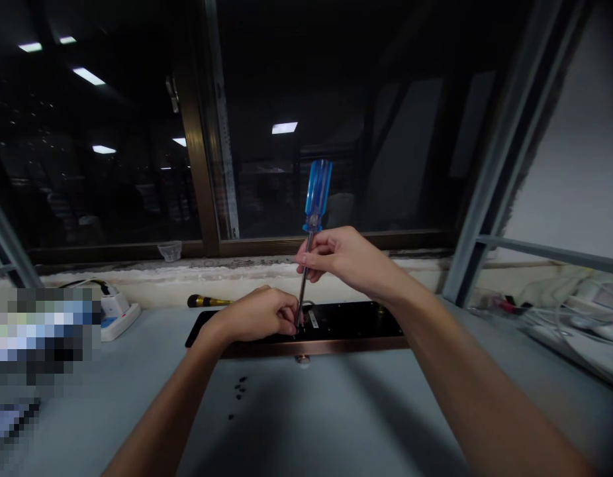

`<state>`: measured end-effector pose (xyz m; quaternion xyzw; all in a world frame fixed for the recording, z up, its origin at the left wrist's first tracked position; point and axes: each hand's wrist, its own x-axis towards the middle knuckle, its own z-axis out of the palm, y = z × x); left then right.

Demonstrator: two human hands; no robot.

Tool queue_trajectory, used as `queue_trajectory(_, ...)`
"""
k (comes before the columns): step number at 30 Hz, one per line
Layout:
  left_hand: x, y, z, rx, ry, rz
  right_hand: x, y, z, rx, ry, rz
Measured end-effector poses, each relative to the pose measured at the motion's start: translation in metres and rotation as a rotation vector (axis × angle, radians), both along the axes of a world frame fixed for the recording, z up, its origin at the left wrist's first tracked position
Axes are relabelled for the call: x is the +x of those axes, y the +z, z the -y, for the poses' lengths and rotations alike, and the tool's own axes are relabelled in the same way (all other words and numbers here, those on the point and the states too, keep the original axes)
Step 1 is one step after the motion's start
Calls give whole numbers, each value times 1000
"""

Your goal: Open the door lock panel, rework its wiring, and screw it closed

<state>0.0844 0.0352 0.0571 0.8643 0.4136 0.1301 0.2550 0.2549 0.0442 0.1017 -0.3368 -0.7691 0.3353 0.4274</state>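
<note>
A screwdriver with a clear blue handle (317, 192) stands upright, its tip down on a long black panel with a copper-coloured edge (356, 324) lying on the grey table. My right hand (343, 258) is closed, pinching the metal shaft just below the handle. My left hand (259, 315) rests on the panel with its fingers closed around the shaft's lower end at the tip. What sits under the tip is hidden by my fingers.
Several small dark screws (239, 391) lie on the table in front of the panel. A black and gold tool (207, 301) lies behind the panel on the left. A white power strip (118, 311) and cables sit left; white cables (574, 318) right. A window sill runs behind.
</note>
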Motion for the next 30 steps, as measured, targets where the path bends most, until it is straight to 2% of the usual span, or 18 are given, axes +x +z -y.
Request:
queue_trajectory(8, 2, -3, 0, 12, 44, -72, -8, -9, -5, -57, 72, 47)
queue_trajectory(14, 1, 1, 0, 52, 51, -107, -5, -8, -4, 56, 189, 111)
queue_trajectory(18, 1, 2, 2, 50, 54, -113, -5, -10, -4, 48, 209, 111)
queue_trajectory(24, 2, 4, 3, 60, 33, -59, -5, -7, -4, -35, 121, 113)
queue_trajectory(30, 4, 0, 1, 44, 51, -35, -7, -10, -9, 147, -30, 257)
